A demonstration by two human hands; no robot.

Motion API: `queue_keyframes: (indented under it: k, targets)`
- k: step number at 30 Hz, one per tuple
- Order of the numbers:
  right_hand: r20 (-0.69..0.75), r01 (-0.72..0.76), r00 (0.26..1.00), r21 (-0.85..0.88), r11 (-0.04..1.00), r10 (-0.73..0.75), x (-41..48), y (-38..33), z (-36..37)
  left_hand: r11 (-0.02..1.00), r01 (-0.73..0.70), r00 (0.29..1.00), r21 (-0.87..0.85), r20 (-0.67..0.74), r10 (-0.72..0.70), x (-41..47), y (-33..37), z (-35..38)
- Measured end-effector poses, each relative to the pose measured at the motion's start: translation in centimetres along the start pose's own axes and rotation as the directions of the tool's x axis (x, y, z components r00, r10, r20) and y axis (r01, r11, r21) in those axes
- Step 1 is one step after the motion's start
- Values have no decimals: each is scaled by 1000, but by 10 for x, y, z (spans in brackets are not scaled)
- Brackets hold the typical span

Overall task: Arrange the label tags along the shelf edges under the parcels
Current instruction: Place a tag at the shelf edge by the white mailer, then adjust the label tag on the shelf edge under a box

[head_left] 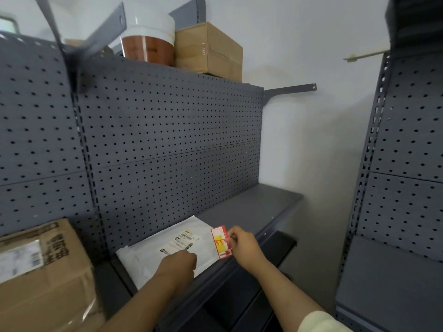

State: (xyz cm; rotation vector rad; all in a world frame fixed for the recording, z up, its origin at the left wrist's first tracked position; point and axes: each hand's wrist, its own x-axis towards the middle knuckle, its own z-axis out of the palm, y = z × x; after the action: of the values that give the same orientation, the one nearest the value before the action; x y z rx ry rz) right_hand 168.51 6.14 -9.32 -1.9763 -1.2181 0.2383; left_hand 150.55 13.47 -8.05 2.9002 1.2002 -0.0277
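Note:
A red, white and yellow label tag (222, 243) is pinched upright between the thumb and fingers of my right hand (242, 243), just above the front edge of the grey shelf (251, 207). A flat white parcel (153, 248) with a printed shipping label lies on that shelf. My left hand (178, 264) rests fisted on the parcel's near edge, fingers curled; whether it pinches anything is hidden.
A brown cardboard box (45, 267) with a shipping label sits on the neighbouring shelf at left. Grey pegboard (167, 130) backs the shelves. A brown-and-white tub (148, 39) and a wooden box (208, 49) stand on top. Another grey rack (395, 188) stands at right.

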Motion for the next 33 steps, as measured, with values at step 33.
queue_keyframes:
  k: [33]
  targets:
    - [416, 439, 795, 106, 892, -441, -212, -217, 171, 831, 537, 844, -145, 91, -529, -353, -170, 29]
